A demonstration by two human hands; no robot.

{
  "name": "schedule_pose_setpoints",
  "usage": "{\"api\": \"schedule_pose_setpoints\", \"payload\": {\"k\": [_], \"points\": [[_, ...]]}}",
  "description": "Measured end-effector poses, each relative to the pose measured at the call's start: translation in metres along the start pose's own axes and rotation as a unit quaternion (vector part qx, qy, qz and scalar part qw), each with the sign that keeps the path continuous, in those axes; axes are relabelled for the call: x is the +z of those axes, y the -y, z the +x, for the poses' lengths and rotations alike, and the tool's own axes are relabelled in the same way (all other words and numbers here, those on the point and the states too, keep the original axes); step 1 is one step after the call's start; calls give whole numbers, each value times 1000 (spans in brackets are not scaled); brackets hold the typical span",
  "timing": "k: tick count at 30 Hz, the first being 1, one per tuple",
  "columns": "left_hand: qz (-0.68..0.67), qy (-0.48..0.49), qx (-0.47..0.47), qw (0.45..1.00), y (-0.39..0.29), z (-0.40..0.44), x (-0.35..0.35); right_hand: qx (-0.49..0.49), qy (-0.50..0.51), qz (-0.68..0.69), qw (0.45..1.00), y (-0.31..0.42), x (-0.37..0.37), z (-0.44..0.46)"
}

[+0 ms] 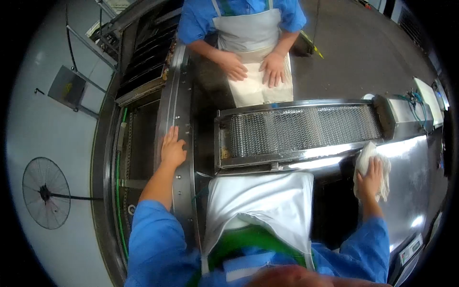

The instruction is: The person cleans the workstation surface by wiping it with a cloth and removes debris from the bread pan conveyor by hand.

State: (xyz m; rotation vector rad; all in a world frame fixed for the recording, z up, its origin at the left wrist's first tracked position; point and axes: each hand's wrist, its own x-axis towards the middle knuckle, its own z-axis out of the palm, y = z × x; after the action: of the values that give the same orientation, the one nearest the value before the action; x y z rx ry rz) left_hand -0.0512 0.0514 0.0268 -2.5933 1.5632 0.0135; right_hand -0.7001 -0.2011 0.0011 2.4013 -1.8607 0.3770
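Observation:
My left hand [173,147] lies on the steel side rail [178,201] of the large machine on the left, fingers stretched out and holding nothing. Under my right hand [370,178] is a crumpled off-white cloth [369,154], which the hand grips from above at the left edge of a shiny steel table [404,191]. My fingers lie across the cloth, and part of it bunches out beyond them. Between my two hands, a little farther off, runs a wire-mesh conveyor belt [306,128] in a steel frame; neither hand touches the mesh.
Across the conveyor stands a co-worker in a blue shirt and white apron [248,33], both hands resting against the apron. A large fan [46,193] is at the left wall. A small device with a display [411,248] sits at lower right. Hoses [418,107] hang near the conveyor's far end.

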Motion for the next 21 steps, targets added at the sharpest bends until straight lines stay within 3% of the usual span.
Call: {"api": "schedule_pose_setpoints", "payload": {"k": [13,21], "points": [[30,55,-3,998,-10,5,-10,-21,-36,-35,999,-14,16,0],[26,33,10,999,-7,5,-6,4,-16,-34,999,-6,12,1]]}}
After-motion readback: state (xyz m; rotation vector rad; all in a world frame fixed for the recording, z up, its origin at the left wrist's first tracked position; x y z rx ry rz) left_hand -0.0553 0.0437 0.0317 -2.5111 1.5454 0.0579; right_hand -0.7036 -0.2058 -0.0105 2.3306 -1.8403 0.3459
